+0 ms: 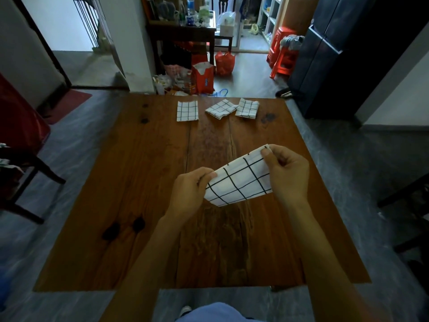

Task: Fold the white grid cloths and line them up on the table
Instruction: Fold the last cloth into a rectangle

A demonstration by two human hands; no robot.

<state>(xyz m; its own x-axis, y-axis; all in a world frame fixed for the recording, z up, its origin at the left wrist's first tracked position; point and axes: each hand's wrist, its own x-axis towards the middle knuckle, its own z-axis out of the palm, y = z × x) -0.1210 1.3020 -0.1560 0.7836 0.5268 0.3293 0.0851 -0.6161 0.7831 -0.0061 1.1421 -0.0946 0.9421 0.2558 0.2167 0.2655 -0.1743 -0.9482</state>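
A white cloth with a black grid (239,180) hangs folded in the air above the middle of the wooden table (144,182). My left hand (190,194) pinches its lower left corner. My right hand (287,170) pinches its upper right corner, thumb on top. Three folded grid cloths lie in a row near the far edge: one flat at the left (187,110), one skewed in the middle (221,108), and one at the right (247,108).
A dark chair (25,163) stands left of the table. Another chair's edge (408,205) shows at the right. Beyond the far edge are red bags (204,77), red stools (282,56) and a dark cabinet (336,54).
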